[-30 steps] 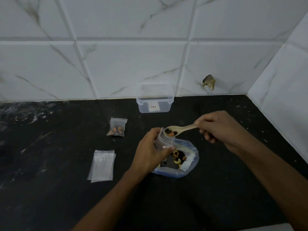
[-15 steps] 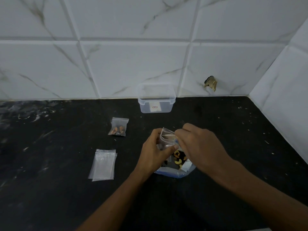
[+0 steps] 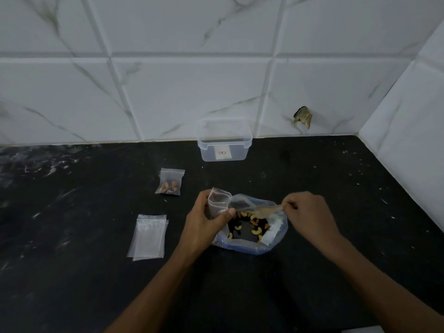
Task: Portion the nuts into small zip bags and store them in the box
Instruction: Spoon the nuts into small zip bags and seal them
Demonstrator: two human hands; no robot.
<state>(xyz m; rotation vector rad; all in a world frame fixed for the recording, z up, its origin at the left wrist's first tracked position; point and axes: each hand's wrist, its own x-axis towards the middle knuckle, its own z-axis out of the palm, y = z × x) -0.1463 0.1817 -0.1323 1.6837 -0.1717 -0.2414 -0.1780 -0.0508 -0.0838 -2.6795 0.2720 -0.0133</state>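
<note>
My left hand [image 3: 204, 222] grips a small clear zip bag [image 3: 217, 201], held upright with its mouth open. My right hand [image 3: 310, 215] pinches the handle of a pale spoon [image 3: 264, 209], whose bowl lies blurred over the big bag. That large clear bag of mixed nuts [image 3: 252, 230] lies open on the black counter under both hands, with cashews and dark pieces showing. One filled small bag [image 3: 170, 182] sits to the left. The clear plastic box [image 3: 224, 143] stands open against the wall.
A stack of empty small zip bags [image 3: 149, 236] lies flat on the left of the black counter [image 3: 72, 272]. White marble tiles form the back wall and the right side wall. A chipped hole [image 3: 303, 116] marks the back tile.
The spoon carried nuts to the small bag's mouth, tipped there, and has now drawn back to the right over the big bag. My left hand kept the small bag upright.
</note>
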